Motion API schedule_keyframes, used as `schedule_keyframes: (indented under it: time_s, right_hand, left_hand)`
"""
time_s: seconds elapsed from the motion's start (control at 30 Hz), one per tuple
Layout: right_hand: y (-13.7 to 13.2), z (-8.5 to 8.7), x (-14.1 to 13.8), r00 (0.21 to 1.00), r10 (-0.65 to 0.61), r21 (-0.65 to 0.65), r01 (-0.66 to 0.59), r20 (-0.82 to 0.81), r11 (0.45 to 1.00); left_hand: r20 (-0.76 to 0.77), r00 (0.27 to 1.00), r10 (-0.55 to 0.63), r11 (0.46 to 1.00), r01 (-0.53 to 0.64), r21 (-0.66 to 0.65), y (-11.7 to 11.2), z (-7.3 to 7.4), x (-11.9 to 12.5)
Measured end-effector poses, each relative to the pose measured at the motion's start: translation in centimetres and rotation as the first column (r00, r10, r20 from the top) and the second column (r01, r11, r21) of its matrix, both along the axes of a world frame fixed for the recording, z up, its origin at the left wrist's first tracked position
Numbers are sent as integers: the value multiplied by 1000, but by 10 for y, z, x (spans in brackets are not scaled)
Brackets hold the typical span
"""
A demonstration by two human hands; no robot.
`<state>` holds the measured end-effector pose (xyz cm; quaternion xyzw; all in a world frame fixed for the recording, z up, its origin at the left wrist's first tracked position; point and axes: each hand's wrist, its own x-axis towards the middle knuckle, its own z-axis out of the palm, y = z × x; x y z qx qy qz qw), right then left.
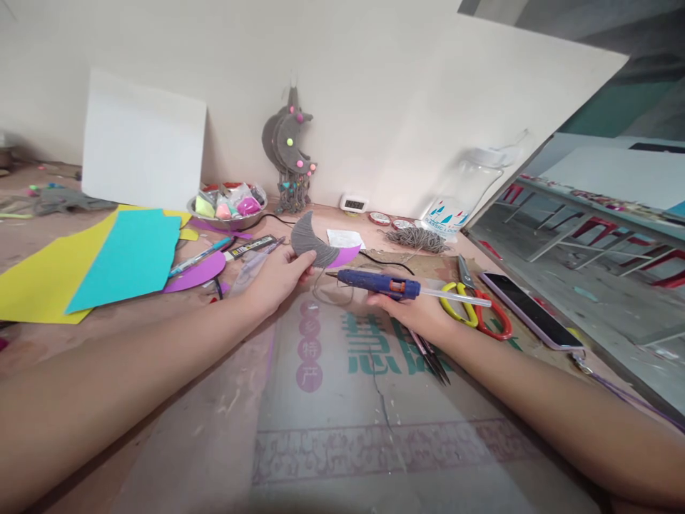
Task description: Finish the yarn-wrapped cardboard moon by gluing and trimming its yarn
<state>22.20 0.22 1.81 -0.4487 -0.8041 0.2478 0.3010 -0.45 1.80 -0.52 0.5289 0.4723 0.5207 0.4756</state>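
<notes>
My left hand (283,277) pinches the lower edge of a crescent moon cutout (310,239). Grey yarn covers most of the crescent; its right tip shows bare purple (345,255). In my right hand (412,303) lies a blue hot glue gun (374,283), its nozzle pointing left, close beneath the yarn-wrapped part. A clear glue stick (454,295) sticks out of its back. Whether the nozzle touches the yarn I cannot tell. A loose strand of yarn hangs under the crescent. Most fingers of my right hand are hidden behind the gun.
Right of my right hand lie scissors (495,318), tweezers (432,360) and a phone (529,308). Behind are a yarn bundle (420,239), a plastic jar (463,189), a small clock (354,203) and a hanging moon ornament (289,143). Coloured sheets (128,253) and a bowl (230,223) stand left.
</notes>
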Motion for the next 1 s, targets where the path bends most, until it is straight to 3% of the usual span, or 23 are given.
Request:
schedule_keyframes:
  time_s: [0.3, 1.0]
  right_hand:
    - [6, -11, 6, 998, -56, 25, 56, -12, 998]
    - [3, -7, 1, 993, -107, 71, 104, 46, 992]
  left_hand:
    - [-5, 1000, -12, 1000, 12, 25, 2, -2, -1]
    - [-36, 999, -33, 999, 34, 28, 0, 0, 0]
